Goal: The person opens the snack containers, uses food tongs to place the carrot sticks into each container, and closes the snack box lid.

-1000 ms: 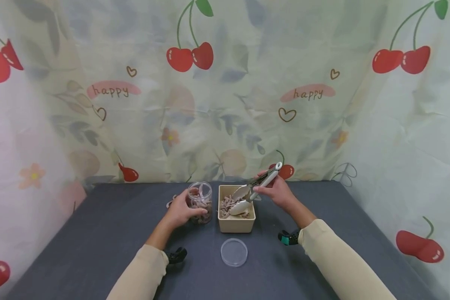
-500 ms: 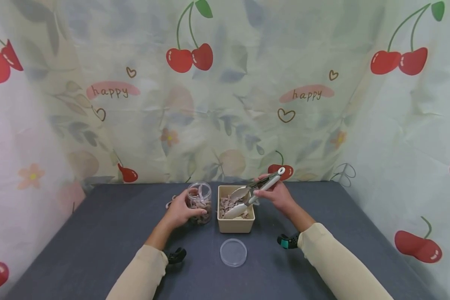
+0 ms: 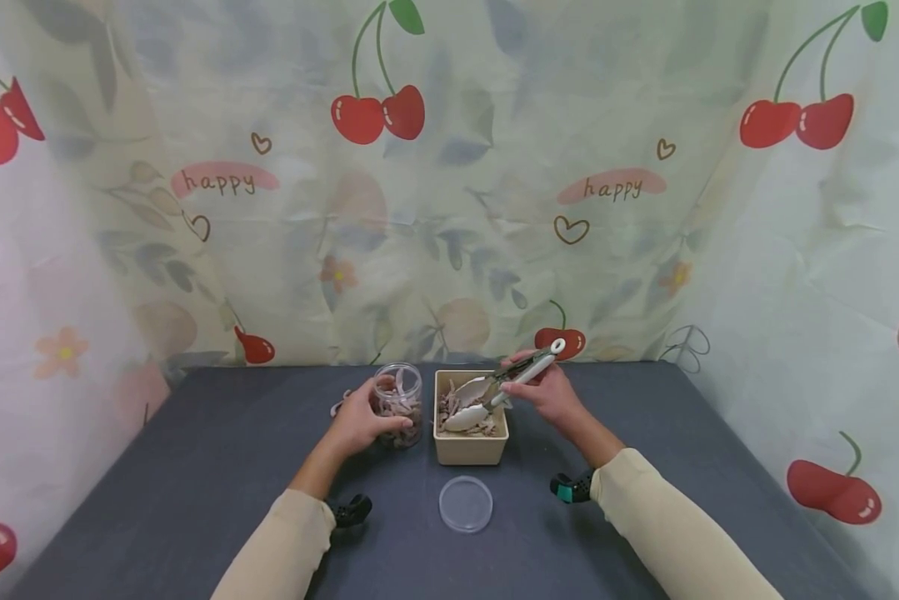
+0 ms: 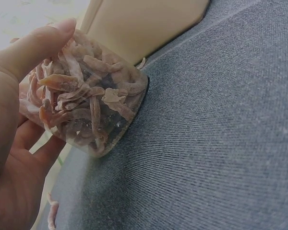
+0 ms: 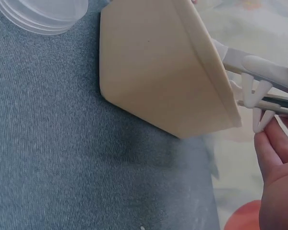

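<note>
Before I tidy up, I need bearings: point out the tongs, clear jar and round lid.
Tongs (image 3: 530, 374), head view: white handle.
Clear jar (image 4: 92, 93), left wrist view: side wall.
Round lid (image 3: 466, 504), head view: middle of its disc.

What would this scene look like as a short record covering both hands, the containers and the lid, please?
Left hand: grips the clear jar
Right hand: holds the tongs, their tips inside the beige box
Jar contents: pinkish-brown strips
Jar top: uncovered
Box contents: similar strips
Layout: jar left of the box
Lid: clear, round, on the dark tabletop in front of the box
</note>
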Motion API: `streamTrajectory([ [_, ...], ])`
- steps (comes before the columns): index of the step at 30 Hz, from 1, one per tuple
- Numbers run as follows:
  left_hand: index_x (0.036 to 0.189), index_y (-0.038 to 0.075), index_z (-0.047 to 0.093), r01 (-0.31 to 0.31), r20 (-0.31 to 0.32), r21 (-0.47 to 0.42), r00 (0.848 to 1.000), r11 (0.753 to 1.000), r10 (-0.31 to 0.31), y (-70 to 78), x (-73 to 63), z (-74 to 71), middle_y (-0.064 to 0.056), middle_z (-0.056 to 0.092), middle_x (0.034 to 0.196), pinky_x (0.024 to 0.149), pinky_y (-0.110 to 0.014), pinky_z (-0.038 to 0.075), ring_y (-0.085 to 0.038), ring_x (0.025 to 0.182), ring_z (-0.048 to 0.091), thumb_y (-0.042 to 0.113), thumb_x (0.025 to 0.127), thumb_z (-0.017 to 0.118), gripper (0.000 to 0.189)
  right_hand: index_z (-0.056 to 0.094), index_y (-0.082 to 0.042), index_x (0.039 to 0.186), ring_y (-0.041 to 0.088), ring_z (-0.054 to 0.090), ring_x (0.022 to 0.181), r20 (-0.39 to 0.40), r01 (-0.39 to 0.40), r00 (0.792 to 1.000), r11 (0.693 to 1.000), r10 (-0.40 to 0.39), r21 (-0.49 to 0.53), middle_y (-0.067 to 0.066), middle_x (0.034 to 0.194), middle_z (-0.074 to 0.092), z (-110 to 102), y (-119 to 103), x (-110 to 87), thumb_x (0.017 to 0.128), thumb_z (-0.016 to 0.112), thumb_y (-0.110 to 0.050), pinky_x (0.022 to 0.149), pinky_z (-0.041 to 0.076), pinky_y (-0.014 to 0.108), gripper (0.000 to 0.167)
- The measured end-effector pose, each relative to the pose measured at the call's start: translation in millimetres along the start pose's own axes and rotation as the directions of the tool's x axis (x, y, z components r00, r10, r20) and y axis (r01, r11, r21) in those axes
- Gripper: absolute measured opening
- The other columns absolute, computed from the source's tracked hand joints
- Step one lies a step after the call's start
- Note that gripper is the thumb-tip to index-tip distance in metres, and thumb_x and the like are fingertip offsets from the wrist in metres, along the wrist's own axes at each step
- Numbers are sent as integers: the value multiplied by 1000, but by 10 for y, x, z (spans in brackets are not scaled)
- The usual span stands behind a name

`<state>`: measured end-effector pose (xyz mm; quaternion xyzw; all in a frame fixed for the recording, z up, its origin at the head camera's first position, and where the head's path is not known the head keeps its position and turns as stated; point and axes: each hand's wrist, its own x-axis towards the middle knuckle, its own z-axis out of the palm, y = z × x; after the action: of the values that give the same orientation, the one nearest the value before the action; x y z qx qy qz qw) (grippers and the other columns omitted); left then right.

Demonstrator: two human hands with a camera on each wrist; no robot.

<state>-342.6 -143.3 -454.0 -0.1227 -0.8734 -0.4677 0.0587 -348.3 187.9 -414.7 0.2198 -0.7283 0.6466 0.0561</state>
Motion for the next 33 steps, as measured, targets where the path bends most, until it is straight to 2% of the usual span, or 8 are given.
streamTrajectory([
  [8, 134, 10, 52, 2, -2, 7, 1000, 1000, -2, 11, 5, -13, -7, 61, 109, 70, -35, 45, -20, 85, 54, 31, 70, 89, 77, 53, 13, 118, 32, 63, 100, -64, 21, 998, 998, -25, -53, 31, 116, 61, 27, 13, 17, 81, 74, 8, 74, 49, 21, 43],
  [14, 134, 10, 52, -3, -1, 8, 1000, 1000, 3, 23, 7, -23, -7, 61, 108, 71, -35, 45, -20, 85, 54, 32, 70, 89, 78, 55, 10, 116, 10, 65, 91, -98, 2, 995, 995, -12, -101, 27, 113, 64, 30, 22, 17, 82, 74, 5, 76, 49, 21, 39],
  [16, 134, 10, 52, -2, 0, 8, 1000, 1000, 2, 23, 4, -25, -8, 61, 109, 71, -35, 45, -20, 86, 54, 32, 70, 89, 78, 56, 9, 115, 6, 65, 88, -108, -11, 994, 994, 0, -107, 26, 112, 65, 32, 18, 16, 82, 74, 4, 76, 49, 21, 38],
  [25, 134, 12, 52, 13, 3, 14, 1000, 1000, -13, 18, -3, -11, -7, 61, 108, 72, -35, 45, -21, 85, 54, 31, 70, 89, 76, 58, 7, 112, 4, 65, 84, -157, -47, 987, 994, 30, -103, 25, 109, 67, 51, -28, -13, 83, 75, 1, 75, 49, 22, 34],
  [32, 134, 11, 52, 9, 4, 1, 1000, 1000, -9, 13, -9, -10, -7, 60, 104, 71, -35, 45, -20, 84, 53, 31, 70, 89, 76, 56, 14, 113, 3, 64, 81, -161, -93, 984, 992, 78, -87, 29, 108, 66, 101, -336, -126, 84, 72, 4, 73, 49, 21, 35],
  [33, 134, 10, 52, 5, 3, 0, 1000, 1000, -5, 9, -8, -8, -7, 61, 105, 71, -35, 45, -20, 85, 53, 31, 70, 89, 76, 56, 14, 113, 3, 64, 81, -165, -91, 983, 993, 76, -81, 29, 108, 66, 95, -308, -118, 84, 72, 4, 72, 49, 21, 35],
])
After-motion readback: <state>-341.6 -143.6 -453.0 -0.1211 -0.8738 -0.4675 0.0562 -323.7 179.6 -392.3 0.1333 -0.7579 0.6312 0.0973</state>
